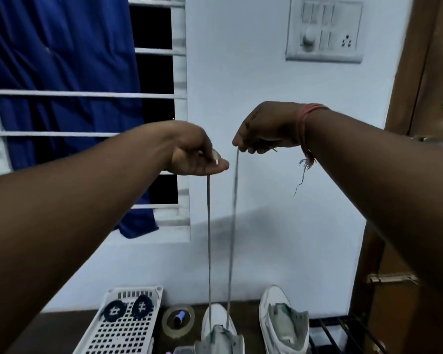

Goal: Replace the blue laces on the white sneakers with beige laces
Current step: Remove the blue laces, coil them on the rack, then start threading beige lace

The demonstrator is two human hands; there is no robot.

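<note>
My left hand [197, 154] and my right hand [264, 131] are raised high in front of the wall, each pinching one end of a pale lace [209, 238]. The lace's two strands hang straight down, side by side, into the front eyelets of a white sneaker [216, 324] at the bottom centre. A white lace tip shows at my left fingertips. A second white sneaker [281, 320], with no lace in it, stands to the right of the first. Two coiled dark blue laces [128, 309] lie in a white perforated tray [120, 335] at the lower left.
A roll of clear tape [178, 321] with a small object inside it lies between the tray and the laced sneaker. A black wire rack [343, 333] is at the lower right. Behind are a barred window [161, 94] with a blue curtain, a switchboard [325, 29] and a wooden door [420, 72].
</note>
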